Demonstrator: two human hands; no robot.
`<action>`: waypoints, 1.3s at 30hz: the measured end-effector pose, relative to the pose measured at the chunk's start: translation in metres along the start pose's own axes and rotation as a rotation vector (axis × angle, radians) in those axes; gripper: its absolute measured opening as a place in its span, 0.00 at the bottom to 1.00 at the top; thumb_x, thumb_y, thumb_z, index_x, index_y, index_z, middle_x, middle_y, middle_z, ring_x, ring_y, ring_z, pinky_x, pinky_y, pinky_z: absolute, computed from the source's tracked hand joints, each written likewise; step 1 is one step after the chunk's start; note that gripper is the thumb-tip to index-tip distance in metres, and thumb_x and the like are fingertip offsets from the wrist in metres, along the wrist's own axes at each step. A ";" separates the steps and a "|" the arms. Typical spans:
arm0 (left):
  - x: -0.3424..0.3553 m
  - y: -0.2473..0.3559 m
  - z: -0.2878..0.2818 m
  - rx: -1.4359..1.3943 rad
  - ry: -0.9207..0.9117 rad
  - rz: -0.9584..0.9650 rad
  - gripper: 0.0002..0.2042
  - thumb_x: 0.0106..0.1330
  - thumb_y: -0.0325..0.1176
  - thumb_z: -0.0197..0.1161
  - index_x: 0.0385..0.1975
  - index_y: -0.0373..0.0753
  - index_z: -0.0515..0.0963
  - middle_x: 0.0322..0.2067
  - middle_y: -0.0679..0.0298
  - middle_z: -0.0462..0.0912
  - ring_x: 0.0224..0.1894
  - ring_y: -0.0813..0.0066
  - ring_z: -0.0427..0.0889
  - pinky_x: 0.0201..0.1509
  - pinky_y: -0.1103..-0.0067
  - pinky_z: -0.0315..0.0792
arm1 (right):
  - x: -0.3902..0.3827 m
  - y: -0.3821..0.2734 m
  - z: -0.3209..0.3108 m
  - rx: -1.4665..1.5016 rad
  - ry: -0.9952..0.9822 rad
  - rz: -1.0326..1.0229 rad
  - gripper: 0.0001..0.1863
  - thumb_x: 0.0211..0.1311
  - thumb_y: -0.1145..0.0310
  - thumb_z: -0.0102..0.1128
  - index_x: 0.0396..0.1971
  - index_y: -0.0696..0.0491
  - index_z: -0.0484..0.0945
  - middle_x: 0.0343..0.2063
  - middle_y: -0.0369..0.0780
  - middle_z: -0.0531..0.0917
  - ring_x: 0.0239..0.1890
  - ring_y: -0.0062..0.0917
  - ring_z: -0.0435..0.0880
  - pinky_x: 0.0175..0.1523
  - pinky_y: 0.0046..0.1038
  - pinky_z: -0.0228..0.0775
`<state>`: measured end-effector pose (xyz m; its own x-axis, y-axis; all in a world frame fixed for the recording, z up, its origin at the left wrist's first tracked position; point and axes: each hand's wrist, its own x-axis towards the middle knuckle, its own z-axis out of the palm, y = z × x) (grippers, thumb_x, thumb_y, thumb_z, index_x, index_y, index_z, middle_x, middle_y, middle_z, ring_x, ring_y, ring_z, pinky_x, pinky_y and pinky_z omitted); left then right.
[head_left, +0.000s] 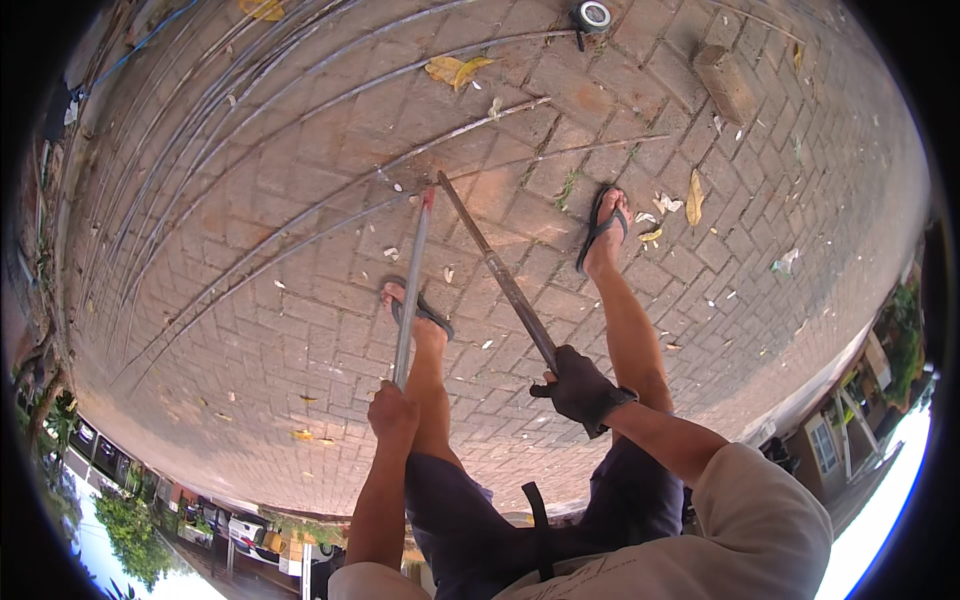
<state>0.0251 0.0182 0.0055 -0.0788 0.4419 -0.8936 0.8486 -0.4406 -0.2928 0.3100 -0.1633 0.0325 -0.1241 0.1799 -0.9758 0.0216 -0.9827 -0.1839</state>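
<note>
My bare left hand (pixel 392 410) grips the top of a thin grey metal rod (pixel 411 290) whose red-tipped lower end meets the steel bars on the brick paving. My gloved right hand (pixel 580 388) holds a thicker rusty metal bar (pixel 497 272) that slants down and left toward the same spot, where the two tools nearly meet (pixel 432 190). Several long thin steel rods (pixel 300 215) lie in curved lines across the paving under the tool tips. My feet in sandals stand at either side, the left foot (pixel 415 310) and the right foot (pixel 605 228).
A tape measure (pixel 592 15) lies at the top of the paving, and a loose brick (pixel 725 82) sits at the upper right. Dry yellow leaves (pixel 455 70) and white scraps are scattered about. Plants and parked vehicles line the lower left edge, a building the lower right.
</note>
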 end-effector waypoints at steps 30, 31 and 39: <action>0.103 0.081 -0.031 -0.099 -0.078 -0.177 0.15 0.58 0.25 0.64 0.46 0.34 0.77 0.44 0.43 0.85 0.52 0.41 0.83 0.54 0.56 0.78 | 0.015 0.034 -0.075 0.022 -0.302 -0.011 0.18 0.69 0.65 0.58 0.44 0.63 0.65 0.35 0.58 0.77 0.35 0.54 0.80 0.39 0.49 0.71; 0.104 0.081 -0.032 -0.100 -0.079 -0.184 0.15 0.57 0.25 0.64 0.46 0.34 0.77 0.44 0.43 0.85 0.51 0.41 0.83 0.54 0.56 0.78 | 0.016 0.035 -0.080 0.017 -0.319 0.004 0.18 0.69 0.65 0.58 0.44 0.63 0.64 0.34 0.58 0.77 0.35 0.54 0.81 0.39 0.49 0.71; 0.106 0.082 -0.024 -0.109 -0.084 -0.211 0.14 0.56 0.25 0.64 0.44 0.34 0.78 0.43 0.43 0.85 0.51 0.41 0.83 0.54 0.56 0.77 | 0.031 0.051 -0.124 -0.032 -0.384 -0.020 0.16 0.70 0.65 0.57 0.43 0.62 0.64 0.31 0.56 0.78 0.32 0.49 0.83 0.37 0.46 0.73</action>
<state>0.0987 0.0480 -0.1047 -0.2995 0.4471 -0.8429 0.8598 -0.2566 -0.4416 0.4307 -0.2025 -0.0219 -0.4875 0.1632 -0.8577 0.0460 -0.9762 -0.2118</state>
